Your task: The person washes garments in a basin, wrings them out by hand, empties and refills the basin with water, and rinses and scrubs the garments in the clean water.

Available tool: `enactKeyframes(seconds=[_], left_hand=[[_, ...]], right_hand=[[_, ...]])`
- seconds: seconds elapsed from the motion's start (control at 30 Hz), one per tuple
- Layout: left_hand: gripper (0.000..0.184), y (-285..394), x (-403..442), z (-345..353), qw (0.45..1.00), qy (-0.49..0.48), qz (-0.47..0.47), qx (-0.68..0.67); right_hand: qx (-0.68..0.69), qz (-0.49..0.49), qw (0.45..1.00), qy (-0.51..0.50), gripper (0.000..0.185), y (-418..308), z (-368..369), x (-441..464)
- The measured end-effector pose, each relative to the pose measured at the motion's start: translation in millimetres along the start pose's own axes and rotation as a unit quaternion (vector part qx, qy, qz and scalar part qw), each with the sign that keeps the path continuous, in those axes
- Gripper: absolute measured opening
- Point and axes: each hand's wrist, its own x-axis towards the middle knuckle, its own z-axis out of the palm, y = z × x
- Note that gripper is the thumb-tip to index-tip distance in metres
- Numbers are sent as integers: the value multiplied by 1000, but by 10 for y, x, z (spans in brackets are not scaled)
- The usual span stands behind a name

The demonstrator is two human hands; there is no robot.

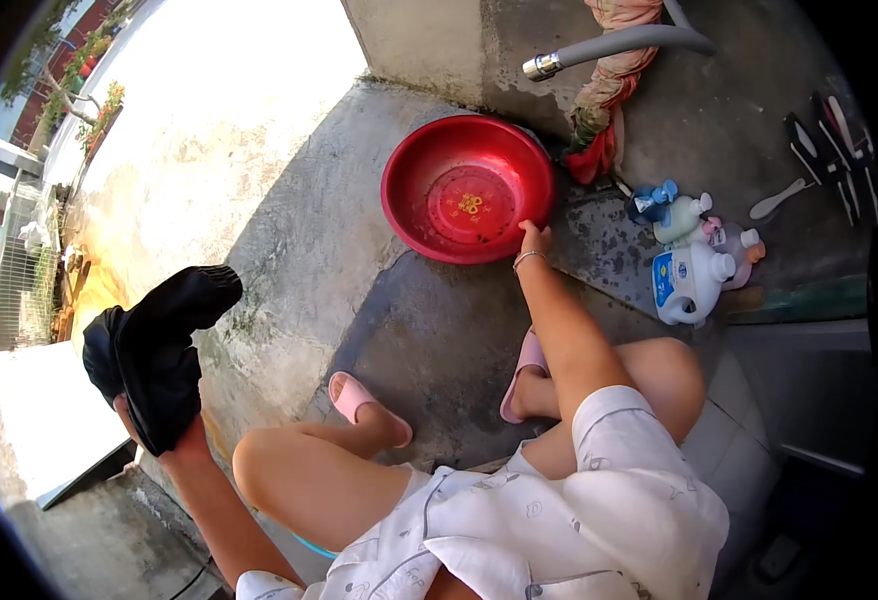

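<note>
My left hand (190,440) is raised at the left, gripping a bunched black garment (159,350) with a ribbed edge. The cloth hides most of its fingers. In front of my feet, a red basin (404,225) is on the concrete, tipped a little, with a yellow pattern and dark specks on its bottom. My right hand (533,242) has hold of the basin's near right rim, its fingers closed over the edge.
Several bottles, including a white jug with a blue label (689,283), stand to the right. Beyond them are a white brush (777,200) and dark-handled tools (839,150). A grey hose (619,45) and twisted cloth (614,80) hang above. Pink slippers (351,396) are on my feet.
</note>
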Motion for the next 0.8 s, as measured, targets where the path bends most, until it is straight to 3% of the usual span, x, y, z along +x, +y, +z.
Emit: enactKeyframes(seconds=[0.07, 0.13, 0.2, 0.23, 0.27, 0.33, 0.37, 0.4, 0.47, 0.6, 0.67, 0.8], left_hand=[[55, -261, 166, 228, 989, -97, 19, 108], [51, -452, 176, 295, 972, -95, -152, -150], [51, -598, 122, 465, 953, -140, -195, -185], [52, -642, 102, 519, 954, -153, -195, -171], [52, -687, 74, 565, 955, -164, -192, -158], [52, -715, 76, 620, 945, -160, -217, -186], [52, -716, 87, 629, 939, -144, -245, -191], [52, -730, 104, 638, 935, -155, -242, -207], [50, -776, 153, 666, 929, -81, -272, -237], [47, -786, 116, 706, 921, -112, -266, -263], [44, -844, 170, 657, 915, -77, -296, -263], [43, -895, 208, 588, 920, -91, -284, -253]], right_hand=[[-19, 46, 998, -26, 61, -73, -33, -14], [-58, 133, 987, -77, 69, -251, -113, 3], [-228, 10, 970, -81, 69, 89, -59, 524], [-335, -31, 936, -107, 68, -180, -102, 503], [-376, -135, 915, -53, 64, -610, -144, 226], [-389, -267, 881, -22, 51, -1037, -190, 293], [-388, -283, 877, -10, 51, -1327, -252, 351], [-353, -304, 883, -60, 41, -1647, -338, 415], [-279, -336, 892, -119, 19, -2248, -492, 550], [-205, -278, 937, -54, 15, -3738, -1079, -90], [-195, -413, 889, 43, 18, -4215, -1253, -56], [-110, -576, 809, 22, 25, -5414, -1179, -500]])
